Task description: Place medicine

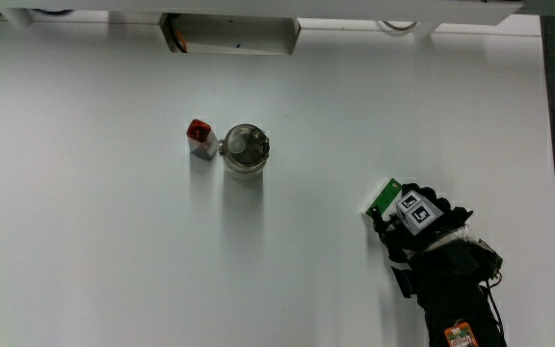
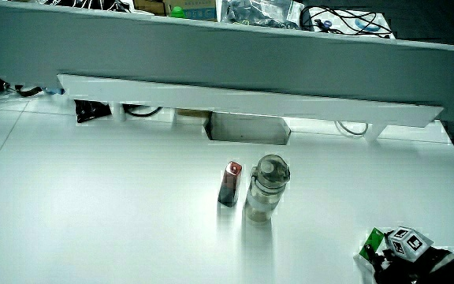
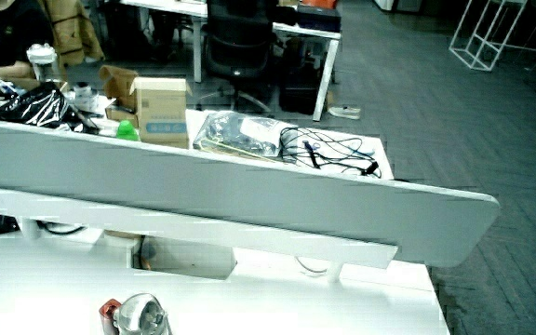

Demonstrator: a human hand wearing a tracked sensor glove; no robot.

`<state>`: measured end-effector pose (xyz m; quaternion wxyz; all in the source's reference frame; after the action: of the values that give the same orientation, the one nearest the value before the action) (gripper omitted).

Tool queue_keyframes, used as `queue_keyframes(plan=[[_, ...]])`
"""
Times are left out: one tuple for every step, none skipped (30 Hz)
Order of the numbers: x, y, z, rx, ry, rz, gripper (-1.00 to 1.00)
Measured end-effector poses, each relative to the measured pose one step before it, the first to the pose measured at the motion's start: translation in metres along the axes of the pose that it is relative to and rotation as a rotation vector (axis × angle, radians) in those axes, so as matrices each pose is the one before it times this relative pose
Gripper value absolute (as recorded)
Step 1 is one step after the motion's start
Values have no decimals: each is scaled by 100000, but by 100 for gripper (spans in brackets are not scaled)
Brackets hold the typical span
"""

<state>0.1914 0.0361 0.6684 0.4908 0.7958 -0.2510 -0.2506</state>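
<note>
Medicine box: a small green box is gripped in the gloved hand, low over the white table and near the table's edge; a corner of it is also seen in a side view.
Hand: the hand is covered by a black glove, with its fingers closed around the green box; it is well apart from the two items at the table's middle, and nearer to the person than they are.
Marker cube: a small patterned cube is seen on the back of the hand, and again in a side view.
Forearm: a dark sleeve is seen running from the hand toward the person.
Bottle: a clear bottle with a grey lid is stood upright near the middle of the table, shown in both side views.
Red-topped box: a small box with a red top is stood just beside the bottle; whether they touch cannot be told.
Table: a plain white surface is seen beneath everything.
Partition: a low grey partition is seen along the table's edge farthest from the person.
</note>
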Motion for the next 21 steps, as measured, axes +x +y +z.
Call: queue_keyframes(plan=[[74,495,-691,-3429,1367,-678,0],[34,-127,-182,2301,-395,-1541,0],[121,159,-416,-1939,-1352,-3008,0],[160,92,-245,-2056,2653,1834,0],[116,-192,140,633,1236,1133,0],[29,-181,262,1091,-310,-780,0],[-53,486,-283,-2847,1202,1496,-7],[-56,-170,93,68,1069,11,-14],[-20,323,-378,-1925,2033,2302,-21],[191,293,-403,-784,-1708,-5229,-29],[259,7,-246,1377,1091,-2343,-36],[218,-148,-266,-942,4382,5554,-43],[204,-250,-61,1639,3098,2297,-50],[133,-517,219,2968,990,-229,-57],[96,-113,-16,1412,1044,1010,-64],[20,-248,106,2598,1141,881,-71],[18,-67,-124,-214,1570,307,-79],[-111,-553,220,4655,1668,1189,-86],[7,-23,-191,1773,1646,673,-93],[-122,-614,309,4565,599,-184,-100],[7,-258,-48,2894,2159,782,-100]])
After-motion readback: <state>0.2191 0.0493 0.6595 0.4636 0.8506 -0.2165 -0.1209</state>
